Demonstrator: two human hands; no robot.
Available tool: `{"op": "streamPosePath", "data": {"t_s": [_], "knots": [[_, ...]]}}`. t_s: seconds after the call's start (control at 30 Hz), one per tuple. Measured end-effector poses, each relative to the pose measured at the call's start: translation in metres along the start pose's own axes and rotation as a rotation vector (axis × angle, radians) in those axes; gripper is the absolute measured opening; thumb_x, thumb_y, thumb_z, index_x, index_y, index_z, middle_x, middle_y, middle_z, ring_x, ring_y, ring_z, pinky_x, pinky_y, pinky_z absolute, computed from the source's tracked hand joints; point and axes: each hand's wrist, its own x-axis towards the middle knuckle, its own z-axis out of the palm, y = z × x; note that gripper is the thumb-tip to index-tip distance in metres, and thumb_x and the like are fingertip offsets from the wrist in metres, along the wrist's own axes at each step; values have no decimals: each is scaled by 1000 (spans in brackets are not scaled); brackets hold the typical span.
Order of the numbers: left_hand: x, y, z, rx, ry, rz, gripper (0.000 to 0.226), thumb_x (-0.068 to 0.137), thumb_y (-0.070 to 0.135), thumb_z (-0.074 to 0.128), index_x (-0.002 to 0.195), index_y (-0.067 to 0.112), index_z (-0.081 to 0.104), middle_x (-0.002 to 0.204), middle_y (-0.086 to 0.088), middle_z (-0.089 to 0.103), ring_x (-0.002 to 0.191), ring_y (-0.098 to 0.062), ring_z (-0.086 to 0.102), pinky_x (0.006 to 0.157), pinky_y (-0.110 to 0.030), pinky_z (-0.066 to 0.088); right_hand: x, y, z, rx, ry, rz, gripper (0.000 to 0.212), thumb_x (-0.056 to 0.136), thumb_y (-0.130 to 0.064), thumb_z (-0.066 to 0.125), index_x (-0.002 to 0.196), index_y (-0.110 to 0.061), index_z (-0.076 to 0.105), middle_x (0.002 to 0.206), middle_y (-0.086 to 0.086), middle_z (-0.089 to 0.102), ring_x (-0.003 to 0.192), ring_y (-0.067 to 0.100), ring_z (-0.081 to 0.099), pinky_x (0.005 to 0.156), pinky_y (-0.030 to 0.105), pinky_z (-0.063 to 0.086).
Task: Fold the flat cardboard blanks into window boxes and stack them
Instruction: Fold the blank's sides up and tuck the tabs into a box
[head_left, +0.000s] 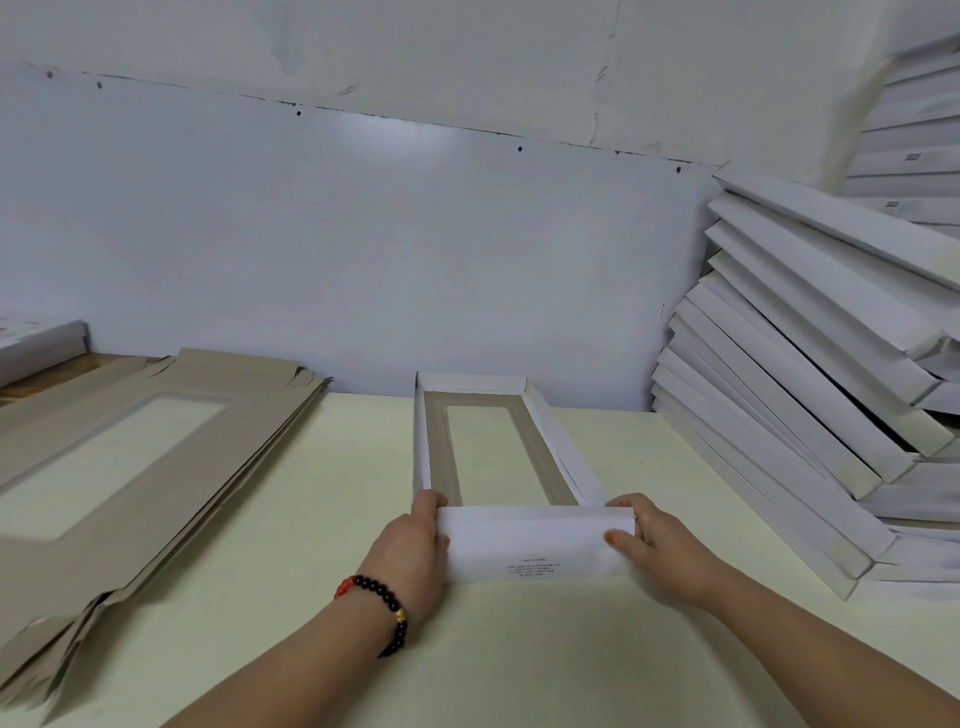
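I see the table (322, 597), pale yellow. Stack of folded boxes (810, 395) leans at right; pile of flat blanks (156, 467) lies at left. Between them, the half-folded box (493, 447), window side down. Left hand (415, 545) and right hand (660, 540) each grip an end of its near flap (535, 545).

Soft even light, glare patch on wall (395, 135), wide-angle bending at edges
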Motion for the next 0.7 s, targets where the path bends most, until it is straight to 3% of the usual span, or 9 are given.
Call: {"op": "streamPosePath", "data": {"t_s": [0.1, 0.23, 0.37, 0.5, 0.57, 0.63, 0.7], "knots": [[0, -1, -2, -109, -23, -59, 47, 94, 19, 50, 137, 27, 33, 98, 2, 54, 87, -15, 53, 74, -21, 39, 0, 0, 4, 113, 13, 21, 22, 93, -27, 60, 113, -32, 51, 99, -10, 65, 90, 6, 62, 70, 18, 46], [0, -3, -4, -190, -24, -85, 43, 91, 19, 56, 130, 31, 43, 97, 5, 55, 88, -12, 54, 65, -10, 36, -2, 1, 3, 282, -31, 20, 7, 90, -19, 66, 96, -21, 70, 90, -2, 75, 79, 13, 68, 73, 28, 51], [0, -4, -7, -206, -38, -77, 34, 90, 19, 58, 119, 32, 48, 94, 10, 56, 83, -5, 54, 58, -5, 36, -4, 2, -6, 303, -150, 63, 3, 82, -19, 76, 83, -17, 75, 75, -7, 67, 68, 11, 58, 67, 23, 42], [2, -2, -6, -180, -33, -70, 26, 92, 18, 54, 110, 34, 45, 89, 13, 54, 79, -1, 52, 55, -7, 34, 0, 2, -7, 282, -197, 106, 14, 89, -24, 69, 92, -13, 75, 77, -4, 63, 68, 15, 51, 67, 25, 36], [2, -2, -5, -176, -19, -79, 25, 92, 17, 52, 109, 33, 44, 91, 8, 56, 80, -5, 53, 55, -7, 33, 0, 0, -5, 306, -179, 86, 13, 92, -22, 65, 97, -15, 74, 84, -5, 70, 71, 13, 58, 68, 23, 42], [3, -2, -3, -171, 0, -95, 27, 92, 16, 51, 114, 30, 44, 89, 4, 56, 79, -10, 54, 55, -10, 33, 0, -2, -3, 333, -120, 67, 10, 93, -16, 62, 100, -16, 69, 91, -4, 73, 77, 9, 66, 69, 19, 48], [4, -1, -1, -150, 9, -102, 33, 92, 16, 50, 122, 27, 40, 85, 3, 54, 77, -13, 53, 54, -12, 33, 1, -2, 0, 349, -48, 72, 12, 93, -12, 62, 103, -17, 63, 87, -1, 71, 72, 5, 65, 65, 16, 48]]}}
